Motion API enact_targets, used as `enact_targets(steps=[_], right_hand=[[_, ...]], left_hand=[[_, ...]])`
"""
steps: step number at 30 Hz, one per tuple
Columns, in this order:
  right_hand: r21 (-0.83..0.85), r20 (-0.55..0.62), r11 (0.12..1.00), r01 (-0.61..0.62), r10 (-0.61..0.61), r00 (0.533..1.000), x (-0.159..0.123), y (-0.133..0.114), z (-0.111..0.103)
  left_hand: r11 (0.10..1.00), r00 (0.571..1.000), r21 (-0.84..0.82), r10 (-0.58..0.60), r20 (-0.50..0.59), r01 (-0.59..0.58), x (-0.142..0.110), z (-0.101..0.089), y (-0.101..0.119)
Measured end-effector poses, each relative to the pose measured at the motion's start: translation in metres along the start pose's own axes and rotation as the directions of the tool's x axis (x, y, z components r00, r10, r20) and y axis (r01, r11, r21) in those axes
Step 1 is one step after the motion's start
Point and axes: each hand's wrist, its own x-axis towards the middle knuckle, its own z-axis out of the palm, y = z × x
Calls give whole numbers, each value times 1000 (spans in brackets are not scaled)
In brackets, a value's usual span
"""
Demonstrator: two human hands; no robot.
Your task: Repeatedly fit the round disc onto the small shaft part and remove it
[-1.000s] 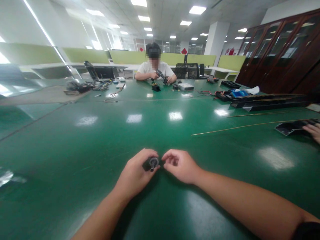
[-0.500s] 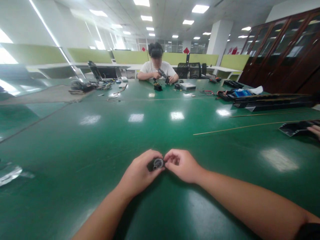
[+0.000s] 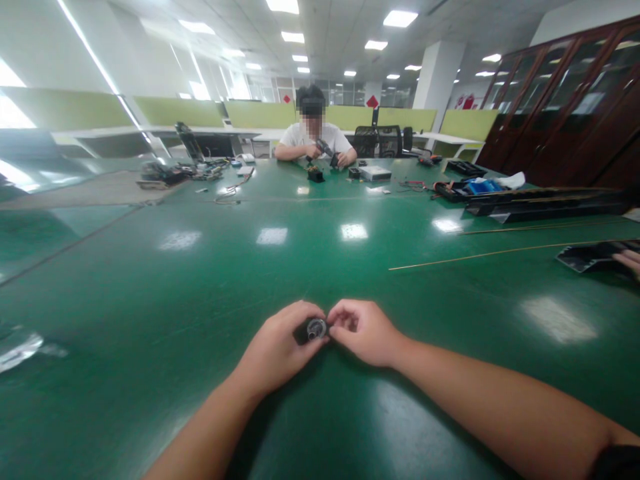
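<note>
My left hand (image 3: 283,343) is closed around a small dark part with a round, silvery, ring-like face (image 3: 316,329); its exact kind does not show. The ring faces up between the thumb and the forefinger, and the palm hides much of the dark body. Right against its right side, my right hand (image 3: 364,331) has thumb and fingertips pinched together at the part's edge. Whatever lies inside that pinch is too small to make out. Both hands are low over the green tabletop (image 3: 240,267).
Across the table a person (image 3: 315,137) in a white shirt holds a power drill (image 3: 325,146). Thin brass-coloured rods (image 3: 480,255) and long black channels (image 3: 540,203) lie at the right, where another person's hand (image 3: 629,260) touches a black profile (image 3: 583,257). Clear plastic (image 3: 23,352) lies at left.
Both hands keep nearly the same place and grip. The ring-faced part looks slightly turned between the fingers. Otherwise the view barely shifts.
</note>
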Motion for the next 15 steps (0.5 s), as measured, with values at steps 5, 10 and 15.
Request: enact_targets(steps=[5,10,15], right_hand=[[-7,10,1000,8,-8,1000,0,0,0],[-14,7,1000,14,-14,1000,-1,0,0],[-12,4,1000,10,-10,1000,-1,-1,0]], left_hand=[[1000,1000,-21,19,-22,-20,0,0,3],[1000,999,16,-15,-49,16,-2,0,-1],[999,998,24,-23,-54,25,-2,1,-6]])
